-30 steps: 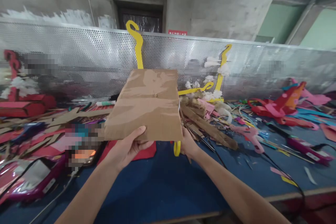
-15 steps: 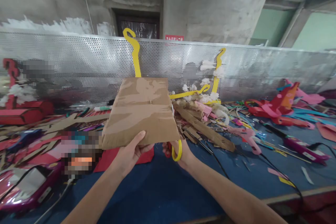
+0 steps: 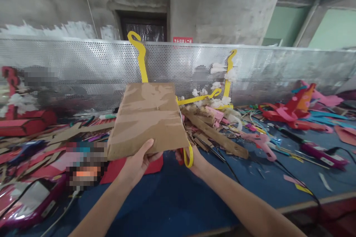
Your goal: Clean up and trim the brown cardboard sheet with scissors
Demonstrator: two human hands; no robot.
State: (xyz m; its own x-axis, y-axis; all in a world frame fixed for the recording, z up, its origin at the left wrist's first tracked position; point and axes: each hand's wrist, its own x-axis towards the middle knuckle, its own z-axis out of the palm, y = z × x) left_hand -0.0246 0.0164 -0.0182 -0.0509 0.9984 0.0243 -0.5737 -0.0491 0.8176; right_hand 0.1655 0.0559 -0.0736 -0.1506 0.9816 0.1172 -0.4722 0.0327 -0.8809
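A flat brown cardboard piece [image 3: 150, 118] is tilted up in front of me. My left hand [image 3: 140, 161] grips its near edge, thumb on top and fingers underneath. Close to the near right corner, my right hand [image 3: 197, 161] is closed around scissors [image 3: 189, 156] with a yellow and red handle. Their blades are hidden under or behind the cardboard. From behind its far edge rises a yellow hooked strip [image 3: 142, 63]; I cannot tell whether the two are joined. A red sheet [image 3: 151, 166] lies on the table below my left hand.
On the blue table [image 3: 167, 203], scraps and brown cardboard strips [image 3: 217, 133] lie about. A pink glue gun [image 3: 260, 142] and a purple corded tool [image 3: 322, 153] are at right. Red boxes [image 3: 27, 122] stand at left. Behind runs a perforated metal screen [image 3: 172, 63].
My right hand and the scissors have shifted slightly right along the cardboard's edge, and the yellow handle has turned a little. My left hand keeps its grip. The view has swung slightly right.
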